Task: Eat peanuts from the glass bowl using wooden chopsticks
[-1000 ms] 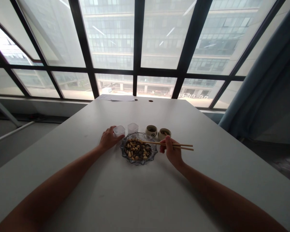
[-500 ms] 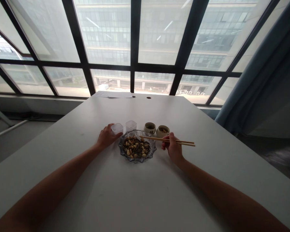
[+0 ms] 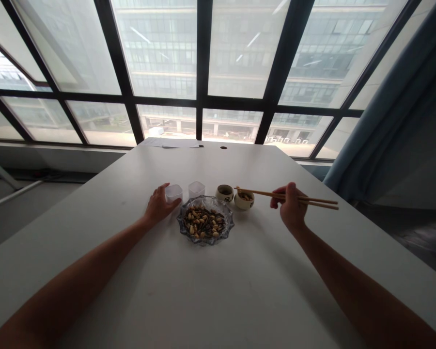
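My right hand (image 3: pixel 291 206) grips a pair of wooden chopsticks (image 3: pixel 312 200), their tips over the right ceramic cup (image 3: pixel 244 203), which has nuts in it. A second ceramic cup (image 3: pixel 224 198) stands just left of that one. My left hand (image 3: pixel 159 204) rests on the table with thumb and fingers spread around the near-left side of a clear plastic container (image 3: pixel 174 194). Beside it is another clear container (image 3: pixel 196 189). In front of them sits a scalloped glass bowl (image 3: pixel 181 229) holding nuts and dark seeds.
The white table (image 3: pixel 203 300) reaches toward large windows. Papers (image 3: pixel 172 143) lie at its far edge, near two round holes. A blue-grey curtain (image 3: pixel 378 102) hangs at the right.
My right hand has moved right with the chopsticks, whose tips went from above the glass bowl to over the right cup. My left hand and its container shifted slightly left.
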A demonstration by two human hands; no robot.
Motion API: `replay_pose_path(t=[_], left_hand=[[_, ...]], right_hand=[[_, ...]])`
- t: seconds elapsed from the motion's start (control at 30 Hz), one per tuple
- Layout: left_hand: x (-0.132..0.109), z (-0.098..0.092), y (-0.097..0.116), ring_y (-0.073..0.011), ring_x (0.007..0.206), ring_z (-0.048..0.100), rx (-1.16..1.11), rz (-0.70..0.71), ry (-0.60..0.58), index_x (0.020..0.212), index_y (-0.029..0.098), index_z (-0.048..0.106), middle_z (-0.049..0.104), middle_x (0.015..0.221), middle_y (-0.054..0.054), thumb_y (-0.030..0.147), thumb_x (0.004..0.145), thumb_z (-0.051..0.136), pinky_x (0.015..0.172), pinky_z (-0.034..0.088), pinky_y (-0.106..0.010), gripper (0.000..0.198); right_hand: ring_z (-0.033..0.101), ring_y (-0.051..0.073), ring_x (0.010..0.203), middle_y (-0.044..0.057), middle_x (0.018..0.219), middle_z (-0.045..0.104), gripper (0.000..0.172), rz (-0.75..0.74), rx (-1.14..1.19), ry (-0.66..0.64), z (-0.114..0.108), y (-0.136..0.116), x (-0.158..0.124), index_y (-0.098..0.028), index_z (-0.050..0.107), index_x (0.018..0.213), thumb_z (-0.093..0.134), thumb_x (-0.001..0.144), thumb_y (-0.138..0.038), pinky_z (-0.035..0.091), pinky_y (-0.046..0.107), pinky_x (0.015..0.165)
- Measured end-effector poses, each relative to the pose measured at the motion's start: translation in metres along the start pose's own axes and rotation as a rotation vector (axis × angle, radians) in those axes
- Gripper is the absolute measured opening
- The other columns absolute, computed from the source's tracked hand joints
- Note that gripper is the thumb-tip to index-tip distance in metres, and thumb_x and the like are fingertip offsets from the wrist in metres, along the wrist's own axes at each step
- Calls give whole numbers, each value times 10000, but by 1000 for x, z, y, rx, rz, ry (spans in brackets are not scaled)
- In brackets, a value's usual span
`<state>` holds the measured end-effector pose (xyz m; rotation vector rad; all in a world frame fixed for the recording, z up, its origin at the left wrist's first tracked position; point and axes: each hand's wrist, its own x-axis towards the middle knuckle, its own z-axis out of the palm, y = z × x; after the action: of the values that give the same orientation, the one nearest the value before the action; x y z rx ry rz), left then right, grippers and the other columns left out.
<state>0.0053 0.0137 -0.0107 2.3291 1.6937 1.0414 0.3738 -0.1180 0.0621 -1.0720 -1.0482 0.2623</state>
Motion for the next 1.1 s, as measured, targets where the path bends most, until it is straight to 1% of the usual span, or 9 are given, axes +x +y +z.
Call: replay_pose_path(t=[0.1, 0.2, 0.33, 0.43, 0.53, 0.67, 0.77, 0.9, 1.1], left_hand=[[5, -7, 7, -340, 1339, 463, -3, 91, 115, 1383, 150, 419, 513, 1436, -189, 415, 808, 620, 1093, 381, -483, 665], [14, -16, 40, -320, 1336, 467, -9, 181, 139, 1347, 192, 477, 548, 1415, -152, 433, 870, 544, 1108, 337, -501, 539], [32, -6, 122, -292, 1296, 508, -20, 411, -91, 1338, 180, 527, 612, 1357, -134, 518, 872, 560, 1138, 284, -475, 576], [49, 24, 181, -308, 1389, 411, 47, 484, -298, 1408, 169, 479, 508, 1484, -151, 577, 812, 619, 1185, 187, -503, 735], [65, 58, 218, -364, 1438, 320, 160, 494, -547, 1425, 127, 463, 389, 1562, -203, 669, 688, 688, 1198, 100, -563, 943], [74, 84, 232, -377, 1344, 431, 209, 500, -703, 1257, 140, 609, 632, 1317, -181, 701, 623, 697, 1194, 52, -574, 851], [69, 89, 229, -352, 1243, 520, 162, 617, -592, 1217, 145, 612, 698, 1166, -151, 655, 610, 733, 1188, 3, -583, 802], [60, 89, 224, -331, 1212, 536, 126, 791, -451, 1225, 158, 584, 689, 1173, -135, 580, 610, 786, 1186, -62, -565, 772], [59, 89, 223, -327, 1198, 545, 110, 744, -465, 1194, 160, 593, 702, 1116, -126, 655, 623, 761, 1189, -39, -541, 774]], right_hand=[[469, 122, 312, -8, 367, 512, 576, -16, -69, 63, -20, -8, 24, -192, 617, 595, 532, 875, -688, 343, 248, 346], [458, 117, 291, -12, 350, 507, 591, -37, -86, 89, -33, -15, 35, -186, 618, 576, 538, 865, -695, 333, 240, 321], [449, 112, 277, -12, 334, 498, 585, -21, -108, 58, -37, -21, 42, -185, 621, 555, 547, 871, -672, 325, 232, 298], [451, 108, 275, -8, 334, 499, 584, 14, -159, -28, -38, -22, 43, -181, 628, 552, 574, 855, -677, 331, 226, 290], [458, 99, 287, -9, 348, 503, 599, 0, -171, -70, -39, -23, 42, -173, 632, 566, 581, 838, -704, 340, 213, 296], [454, 90, 298, -10, 361, 504, 617, -46, -190, -89, -39, -23, 39, -168, 629, 579, 555, 851, -718, 352, 203, 306], [460, 91, 306, -13, 367, 503, 602, -97, -200, -104, -42, -23, 38, -170, 634, 586, 543, 882, -686, 363, 203, 316], [460, 95, 308, -18, 358, 486, 584, -198, -189, -101, -46, -22, 37, -175, 645, 579, 530, 918, -636, 366, 210, 327], [481, 101, 329, -5, 385, 518, 607, -180, -262, -209, -42, -22, 36, -172, 649, 588, 521, 903, -674, 376, 215, 345]])
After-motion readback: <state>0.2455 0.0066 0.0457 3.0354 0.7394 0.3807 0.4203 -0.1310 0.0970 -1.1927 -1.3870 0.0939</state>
